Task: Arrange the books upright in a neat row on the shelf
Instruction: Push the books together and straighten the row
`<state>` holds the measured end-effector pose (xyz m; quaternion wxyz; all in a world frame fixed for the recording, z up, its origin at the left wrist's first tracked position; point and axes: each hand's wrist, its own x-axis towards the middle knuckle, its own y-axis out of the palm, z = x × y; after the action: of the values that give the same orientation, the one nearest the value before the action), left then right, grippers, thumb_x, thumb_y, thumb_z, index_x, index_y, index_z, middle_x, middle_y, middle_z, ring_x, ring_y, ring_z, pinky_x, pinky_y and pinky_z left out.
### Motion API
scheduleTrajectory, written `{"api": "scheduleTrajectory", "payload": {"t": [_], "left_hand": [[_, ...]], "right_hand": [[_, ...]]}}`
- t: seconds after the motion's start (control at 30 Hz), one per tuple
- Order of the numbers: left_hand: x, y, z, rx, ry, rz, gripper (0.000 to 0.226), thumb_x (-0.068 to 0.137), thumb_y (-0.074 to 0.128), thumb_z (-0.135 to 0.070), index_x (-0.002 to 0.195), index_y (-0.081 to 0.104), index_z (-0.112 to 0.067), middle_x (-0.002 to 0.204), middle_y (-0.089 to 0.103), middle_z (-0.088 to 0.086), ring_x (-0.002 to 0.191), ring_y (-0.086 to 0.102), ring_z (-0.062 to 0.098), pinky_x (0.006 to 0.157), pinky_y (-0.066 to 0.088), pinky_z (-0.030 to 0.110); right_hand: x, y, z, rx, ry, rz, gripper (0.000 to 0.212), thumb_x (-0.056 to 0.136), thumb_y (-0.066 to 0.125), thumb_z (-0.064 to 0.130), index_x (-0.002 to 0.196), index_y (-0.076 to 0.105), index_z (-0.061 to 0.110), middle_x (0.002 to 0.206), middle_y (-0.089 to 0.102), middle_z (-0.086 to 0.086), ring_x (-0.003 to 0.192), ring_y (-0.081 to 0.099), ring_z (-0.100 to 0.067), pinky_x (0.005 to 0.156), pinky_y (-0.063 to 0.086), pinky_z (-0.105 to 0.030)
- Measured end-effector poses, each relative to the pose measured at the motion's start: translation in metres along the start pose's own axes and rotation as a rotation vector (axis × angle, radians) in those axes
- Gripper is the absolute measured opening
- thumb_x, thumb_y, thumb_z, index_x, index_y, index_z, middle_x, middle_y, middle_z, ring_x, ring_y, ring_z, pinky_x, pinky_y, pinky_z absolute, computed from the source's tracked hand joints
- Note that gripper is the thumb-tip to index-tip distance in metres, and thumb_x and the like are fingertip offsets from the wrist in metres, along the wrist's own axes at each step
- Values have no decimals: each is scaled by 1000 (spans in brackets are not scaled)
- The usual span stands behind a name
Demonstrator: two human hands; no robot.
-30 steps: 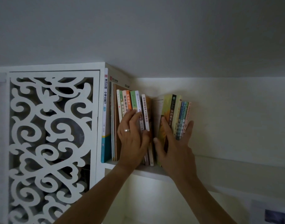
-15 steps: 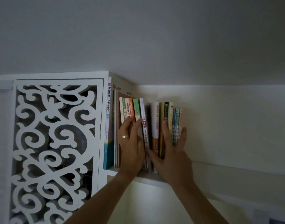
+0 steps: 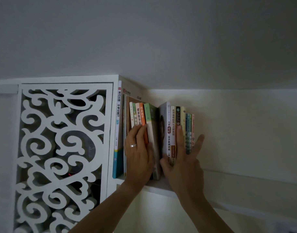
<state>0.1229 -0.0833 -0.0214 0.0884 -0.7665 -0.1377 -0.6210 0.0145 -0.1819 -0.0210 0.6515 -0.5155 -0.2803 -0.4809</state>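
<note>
**Books mostly upright, one gap left to close**

Fretwork panel (image 3: 60, 157) is sitting far left, not part of the job. Tall blue-and-white book (image 3: 117, 132) is standing upright against the cabinet side, a few thin tall ones just beside it. Left group of books (image 3: 139, 115) is standing nearly straight; left hand (image 3: 138, 153), ring on one finger, is lying flat on their spines, fingers straight, gripping nothing. Green-topped book (image 3: 152, 132) at that group's right edge is leaning slightly, opening a V-shaped gap at the top. White-spined book (image 3: 168, 132) is heading the right group (image 3: 183, 128), which is standing upright and tight. Right hand (image 3: 184, 162) is pressing flat on those spines, fingers spread and straight, thumb by the white spine's foot, little finger splayed past the last pink book (image 3: 192, 132); nothing pinched. Everything is sitting on the shelf (image 3: 245, 180), whose right stretch is running on bare.

Judgement: near done. Remaining: pushing the two groups together, squaring the green-topped one.
</note>
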Motion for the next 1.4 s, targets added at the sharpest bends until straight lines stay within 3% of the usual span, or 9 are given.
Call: {"api": "scheduleTrajectory", "payload": {"t": [0.1, 0.23, 0.37, 0.5, 0.6, 0.77, 0.93, 1.17, 1.4], "left_hand": [[-2, 0, -4, 63, 40, 31, 60, 99, 60, -29, 153, 40, -10, 156, 34, 11, 146, 35, 25, 118, 37, 50], [2, -9, 0, 205, 244, 110, 53, 107, 37, -37, 154, 44, -12, 162, 29, 16, 154, 26, 34, 121, 29, 58], [28, -25, -6, 500, 602, 526, 46, 100, 35, -36, 137, 63, -31, 165, 34, 7, 160, 6, 29, 128, 3, 59], [59, -38, -33, 831, 735, 757, 41, 94, 40, -32, 121, 70, -32, 144, 60, 1, 155, 24, 30, 122, -11, 66], [81, -37, -52, 997, 785, 878, 33, 98, 55, -24, 129, 65, -30, 143, 61, 1, 153, 29, 28, 121, -15, 65], [85, -22, -60, 1194, 818, 833, 35, 94, 67, -22, 129, 64, -25, 141, 63, 3, 152, 32, 33, 123, -5, 66], [76, -24, -47, 1068, 931, 763, 29, 93, 69, -25, 121, 66, -24, 127, 69, 4, 130, 53, 30, 118, 29, 50], [75, -25, -33, 670, 1056, 356, 27, 95, 58, -25, 120, 62, -17, 118, 69, 9, 110, 63, 29, 94, 43, 41], [94, -28, -72, 334, 815, -42, 28, 91, 70, -30, 110, 74, -9, 97, 73, 11, 79, 66, 28, 69, 47, 40]], "right_hand": [[1, 0, -2, -2, 11, -1, 103, 86, 58, 63, 151, -21, 50, 163, -20, -23, 100, 67, -42, 67, 62, -40], [1, -3, -2, -16, 47, -14, 105, 85, 59, 62, 152, -20, 50, 163, -16, -24, 103, 65, -45, 68, 61, -41], [1, -5, -2, -53, 103, -53, 111, 79, 62, 70, 153, -18, 49, 164, -8, -26, 109, 60, -50, 72, 58, -45], [2, -6, -3, -9, 159, -13, 116, 75, 66, 72, 151, -19, 52, 162, -5, -24, 121, 50, -54, 84, 56, -53], [2, -9, -2, 2, 155, -23, 113, 78, 67, 67, 150, -20, 54, 147, 22, -21, 102, 58, -46, 73, 56, -46], [0, -16, -4, -44, 190, -78, 119, 76, 75, 56, 153, -15, 51, 133, 31, -19, 92, 56, -41, 66, 53, -40], [2, -28, -18, -23, 236, -131, 119, 75, 78, 49, 154, -11, 51, 132, 32, -20, 89, 54, -42, 62, 50, -39], [10, -48, -60, 163, 217, -132, 123, 70, 87, 41, 155, -1, 50, 125, 36, -17, 81, 55, -34, 63, 45, -33], [7, -47, -65, 143, 225, -114, 106, 72, 85, 42, 154, 20, 28, 117, 34, -10, 81, 57, -37, 67, 56, -41]]}}
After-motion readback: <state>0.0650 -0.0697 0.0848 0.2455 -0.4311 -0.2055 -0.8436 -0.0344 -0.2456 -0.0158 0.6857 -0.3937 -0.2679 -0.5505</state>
